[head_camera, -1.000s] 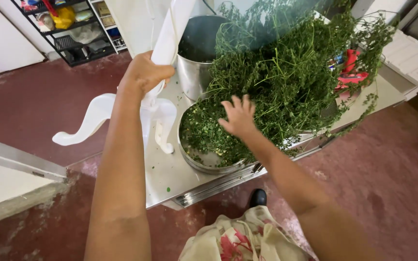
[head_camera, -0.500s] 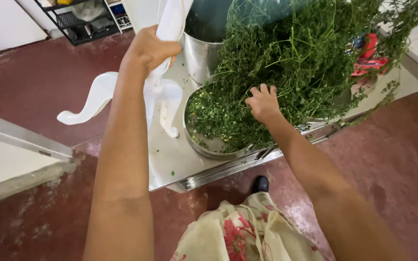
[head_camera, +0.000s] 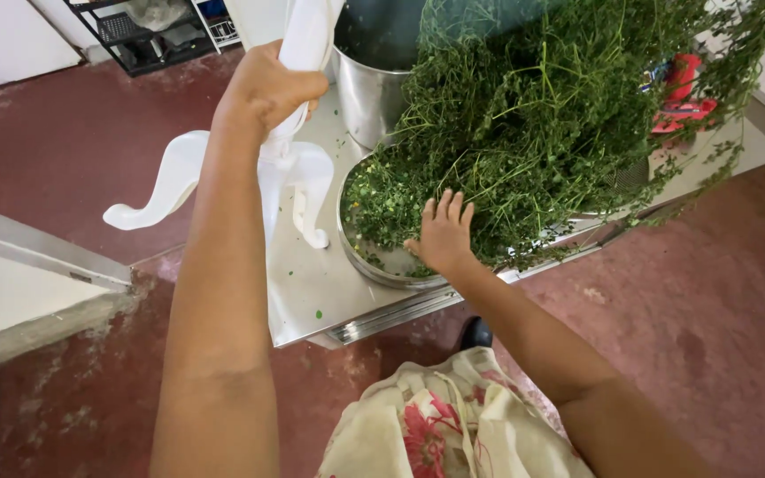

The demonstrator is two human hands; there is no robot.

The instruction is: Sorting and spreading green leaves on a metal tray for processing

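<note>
Two hands at work: both show in the single head view, reaching over a steel counter [head_camera: 312,292].
Left hand: the left hand [head_camera: 267,88] is clenched tight around a bunched white plastic bag [head_camera: 289,173], raised above the counter; the bag's loose ends hang down beside the forearm.
Right hand: the right hand [head_camera: 443,232] lies flat with fingers spread, gripping nothing, pressed on the near edge of the herb pile.
Herbs: a big heap of leafy green sprigs [head_camera: 542,115] spills across the counter and over a round steel basin [head_camera: 374,261], which holds stripped leaves at its left side.
Behind: a tall steel pot [head_camera: 372,93] stands just beyond the basin; something red [head_camera: 683,88] peeks out past the greens.
Floor: dark red floor [head_camera: 73,133], with a wire rack [head_camera: 161,35] at the far wall.
Doing it well: judging by the pose, the flat palm should keep the sprigs pinned over the basin so loose leaves fall inside, while the bag stays lifted clear of the pile.
</note>
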